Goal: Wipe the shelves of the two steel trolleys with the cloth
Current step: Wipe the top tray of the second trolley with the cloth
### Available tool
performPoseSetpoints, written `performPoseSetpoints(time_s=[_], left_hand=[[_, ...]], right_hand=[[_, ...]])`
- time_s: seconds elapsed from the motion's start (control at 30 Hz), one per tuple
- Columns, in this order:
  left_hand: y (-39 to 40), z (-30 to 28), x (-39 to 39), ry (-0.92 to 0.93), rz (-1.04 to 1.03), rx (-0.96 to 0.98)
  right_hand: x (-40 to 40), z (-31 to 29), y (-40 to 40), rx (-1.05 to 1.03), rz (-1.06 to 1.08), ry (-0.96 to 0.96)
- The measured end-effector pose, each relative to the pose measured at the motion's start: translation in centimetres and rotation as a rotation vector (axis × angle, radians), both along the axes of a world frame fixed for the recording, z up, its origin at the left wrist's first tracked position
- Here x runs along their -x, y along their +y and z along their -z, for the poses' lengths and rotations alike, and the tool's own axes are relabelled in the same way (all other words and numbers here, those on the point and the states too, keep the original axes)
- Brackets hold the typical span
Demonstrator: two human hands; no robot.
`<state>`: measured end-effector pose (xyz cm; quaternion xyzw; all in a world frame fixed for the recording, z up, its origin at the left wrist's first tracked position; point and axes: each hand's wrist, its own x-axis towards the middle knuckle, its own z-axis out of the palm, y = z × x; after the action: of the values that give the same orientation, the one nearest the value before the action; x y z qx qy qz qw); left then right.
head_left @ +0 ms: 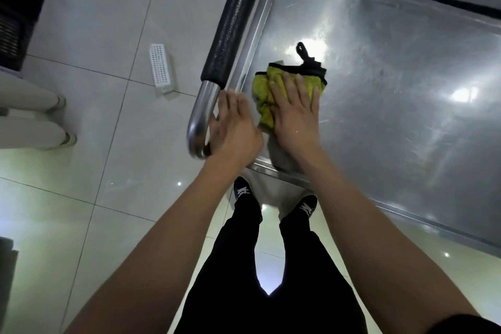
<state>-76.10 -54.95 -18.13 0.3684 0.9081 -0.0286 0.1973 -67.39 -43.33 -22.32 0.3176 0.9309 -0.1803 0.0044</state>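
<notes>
Where the right hand (294, 114) presses flat with straight fingers, a crumpled yellow-green cloth (267, 95) lies on the top shelf (393, 76) of a steel trolley, near its left edge. Soft and nubbly, the cloth has a black trim and a black hanging loop (305, 53) pointing away from the person; its long axis runs roughly from the near rim toward the loop. Smooth and shiny, the shelf is a shallow tray with a raised rim and rounded corners, showing fine scratches and glare. Beside it, the left hand (233, 125) touches the polished bend of the tubular handle (202, 114) with relaxed fingers, below its black foam sleeve (233, 22). A white perforated box (161, 68) lies on the glossy tiled floor (108, 22).
</notes>
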Motion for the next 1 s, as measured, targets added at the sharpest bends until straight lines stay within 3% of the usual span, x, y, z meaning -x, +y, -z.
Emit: performPoseSetpoints(time_s=[0.13,0.23,0.43,0.67,1.0], left_hand=[[0.6,-0.6,-1.1,0.070,0.026,0.062],[2.6,-1.0,-3.2,0.061,0.038,0.006],[8.0,-1.1,-10.0,-0.017,0.190,-0.103],[11.2,-0.7,-16.1,-0.036,0.365,-0.057],[10.7,-0.6,-16.5,0.029,0.487,-0.010]], right_hand=[[-5.4,-0.1,2.2,-0.005,0.068,-0.019],[-9.9,-0.4,4.4,-0.008,0.127,-0.040],[-19.9,-0.4,9.0,0.011,0.242,-0.072],[-31.3,-0.5,13.5,0.004,0.417,-0.084],[-29.0,-0.5,11.4,-0.021,0.405,-0.092]])
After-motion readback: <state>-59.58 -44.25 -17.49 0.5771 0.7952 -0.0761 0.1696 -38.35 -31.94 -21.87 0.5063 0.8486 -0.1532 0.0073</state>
